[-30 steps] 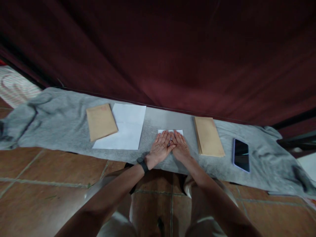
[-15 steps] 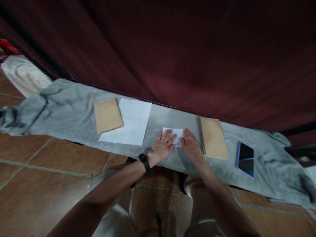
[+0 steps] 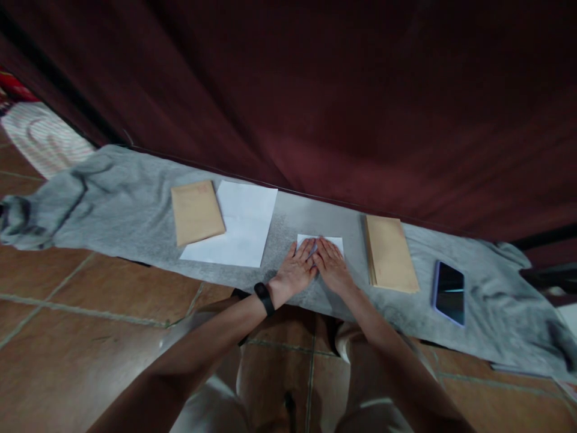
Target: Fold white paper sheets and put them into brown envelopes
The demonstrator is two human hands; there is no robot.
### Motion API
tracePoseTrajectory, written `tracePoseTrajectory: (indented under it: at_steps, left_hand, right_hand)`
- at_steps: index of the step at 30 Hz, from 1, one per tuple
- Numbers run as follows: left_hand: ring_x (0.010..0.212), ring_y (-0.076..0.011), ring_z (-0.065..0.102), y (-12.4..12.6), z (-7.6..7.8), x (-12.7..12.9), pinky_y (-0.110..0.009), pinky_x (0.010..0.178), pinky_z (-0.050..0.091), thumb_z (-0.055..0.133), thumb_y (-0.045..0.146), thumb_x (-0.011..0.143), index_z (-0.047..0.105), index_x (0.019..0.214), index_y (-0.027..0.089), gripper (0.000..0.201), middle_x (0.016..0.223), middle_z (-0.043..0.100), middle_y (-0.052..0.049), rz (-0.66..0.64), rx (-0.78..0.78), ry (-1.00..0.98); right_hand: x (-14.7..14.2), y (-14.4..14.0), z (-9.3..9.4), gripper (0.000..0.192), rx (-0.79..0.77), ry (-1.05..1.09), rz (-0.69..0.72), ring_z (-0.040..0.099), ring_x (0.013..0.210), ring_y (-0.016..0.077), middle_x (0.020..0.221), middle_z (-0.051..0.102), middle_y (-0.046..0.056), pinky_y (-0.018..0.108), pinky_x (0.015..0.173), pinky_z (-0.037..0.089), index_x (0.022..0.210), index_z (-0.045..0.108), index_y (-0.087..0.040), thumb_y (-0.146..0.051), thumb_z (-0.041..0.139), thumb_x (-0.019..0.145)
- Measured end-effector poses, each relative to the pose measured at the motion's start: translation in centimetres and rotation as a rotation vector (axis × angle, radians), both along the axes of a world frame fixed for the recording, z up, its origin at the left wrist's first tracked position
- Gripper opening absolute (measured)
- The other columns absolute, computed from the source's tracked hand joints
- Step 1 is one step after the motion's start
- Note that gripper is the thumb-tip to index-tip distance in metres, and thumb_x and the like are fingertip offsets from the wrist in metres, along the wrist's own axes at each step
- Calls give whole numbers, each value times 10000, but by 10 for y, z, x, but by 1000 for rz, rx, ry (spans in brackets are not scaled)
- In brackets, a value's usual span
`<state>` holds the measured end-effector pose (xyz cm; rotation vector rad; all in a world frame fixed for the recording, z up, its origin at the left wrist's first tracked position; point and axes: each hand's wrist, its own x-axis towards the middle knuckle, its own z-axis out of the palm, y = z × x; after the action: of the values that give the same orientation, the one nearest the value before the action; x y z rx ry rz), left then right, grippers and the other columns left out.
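Note:
A small folded white paper (image 3: 333, 243) lies on the grey cloth (image 3: 112, 198) in front of me. Both hands press flat on it, side by side and touching. My left hand (image 3: 296, 270), with a black band at the wrist, covers the paper's left part. My right hand (image 3: 332, 266) covers its right part. Only the paper's far edge shows beyond the fingertips. Fingers of both hands are stretched out, holding nothing.
A flat white sheet (image 3: 241, 225) lies to the left with a brown envelope (image 3: 196, 211) overlapping its left edge. A stack of brown envelopes (image 3: 390, 254) sits right of my hands, then a dark phone (image 3: 449, 284). A dark red curtain (image 3: 315, 102) hangs behind; tiled floor (image 3: 90, 300) below.
Half a second ago my hands lay apart on the paper; they have slid together until they touch at its middle. The view shifted slightly.

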<state>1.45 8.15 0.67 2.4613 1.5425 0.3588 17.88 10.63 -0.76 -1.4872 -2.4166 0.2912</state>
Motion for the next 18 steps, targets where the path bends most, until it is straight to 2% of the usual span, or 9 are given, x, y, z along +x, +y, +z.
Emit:
tracePoseTrajectory:
  at_steps: [2,6,13,18]
  left_hand:
    - [1593,-298,231,-1,0,-1,-539,1295,146,373,330,1015,445,1558,122,586,1674,345,-175,-4,-1,-4]
    - [1592,-266,239,-3,2,-4,-504,1300,148,358,399,1045,386,1599,188,593,1677,358,-130,-3,10,10]
    - [1595,-285,221,-6,3,-16,-484,1294,196,352,497,1061,350,1604,96,675,1688,297,-193,-10,26,89]
    - [1591,-280,233,-7,3,-27,-460,1298,201,350,440,1069,353,1598,73,644,1683,309,-192,19,10,90]
  right_hand:
    - [1,0,0,578,3,-29,-27,295,1571,225,1671,365,138,474,1288,258,1601,383,-111,-352,248,1093]
    - [6,2,0,575,41,-77,-60,291,1572,240,1679,344,144,484,1280,250,1599,385,-106,-343,274,1087]
    - [11,2,-6,604,94,-77,-116,306,1564,272,1669,361,164,509,1261,269,1604,366,-99,-406,297,1088]
    - [14,3,-10,615,121,-87,-139,314,1559,286,1670,352,179,502,1255,279,1592,375,-62,-410,279,1094]
